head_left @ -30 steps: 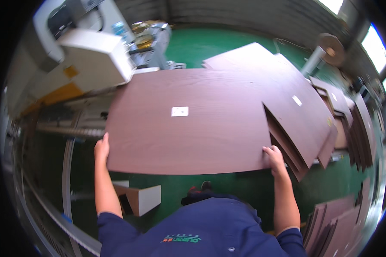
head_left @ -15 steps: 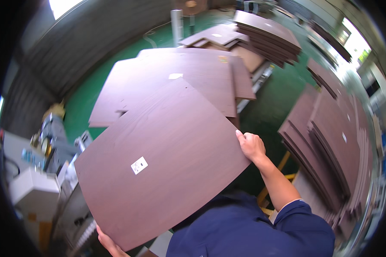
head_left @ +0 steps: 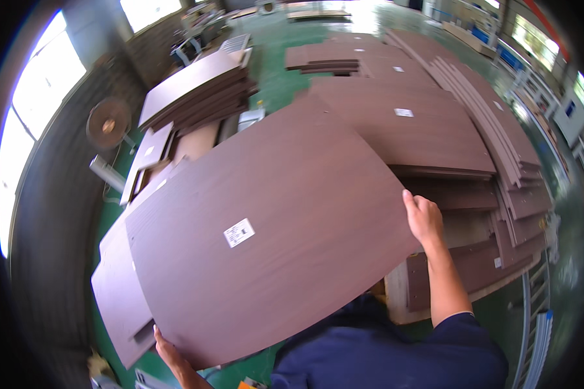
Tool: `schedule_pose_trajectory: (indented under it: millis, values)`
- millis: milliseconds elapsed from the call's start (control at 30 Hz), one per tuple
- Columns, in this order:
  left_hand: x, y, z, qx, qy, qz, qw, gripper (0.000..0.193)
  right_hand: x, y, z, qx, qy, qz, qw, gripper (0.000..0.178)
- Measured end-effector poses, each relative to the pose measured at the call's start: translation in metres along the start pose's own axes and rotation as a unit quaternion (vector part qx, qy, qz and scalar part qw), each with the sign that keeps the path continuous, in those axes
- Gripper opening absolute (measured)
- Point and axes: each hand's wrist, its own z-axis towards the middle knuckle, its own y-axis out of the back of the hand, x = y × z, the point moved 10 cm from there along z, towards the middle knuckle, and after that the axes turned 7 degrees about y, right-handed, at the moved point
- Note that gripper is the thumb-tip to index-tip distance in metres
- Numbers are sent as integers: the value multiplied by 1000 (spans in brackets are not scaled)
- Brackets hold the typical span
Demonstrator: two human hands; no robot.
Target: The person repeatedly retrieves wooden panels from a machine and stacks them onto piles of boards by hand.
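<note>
A large brown wood-grain panel (head_left: 292, 194) with a white label (head_left: 239, 233) is held up in front of me, tilted, its far corner pointing away. My right hand (head_left: 424, 219) grips its right edge, thumb on top and fingers hidden beneath. At the lower left corner, my left hand (head_left: 169, 352) is closed on the edge, with its thumb showing on the top face. Just beyond the panel's right side lies a stack of similar brown panels (head_left: 428, 133). Further panels (head_left: 113, 292) lie under and beyond its left side.
Another panel stack (head_left: 198, 84) stands at the far left, near a round fan (head_left: 108, 123). Long narrow boards (head_left: 493, 123) are piled along the right. A metal roller frame (head_left: 535, 337) stands at the lower right on the green floor (head_left: 272, 91).
My view and body have turned to the right, with the panel still in both hands. The panel stacks that were at the right now lie ahead, beyond the held panel.
</note>
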Motion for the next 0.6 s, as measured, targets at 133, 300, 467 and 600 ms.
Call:
schedule_pose_trajectory:
  millis: [133, 300, 467, 600]
  values:
    - [-37, -203, -4, 125, -2, 28, 992, 51, -113, 48, 15, -46, -126, -9, 991, 61]
    - [-50, -374, 2, 155, -21, 197, 968, 55, -195, 102, 22, -90, -225, -40, 969, 67]
    - [-72, -504, -29, 214, -80, 313, 922, 58, -242, 132, 59, -79, -271, -54, 958, 71]
    - [-70, -600, -21, 298, -223, 465, 803, 58, -255, 141, 108, -76, -244, -140, 957, 60]
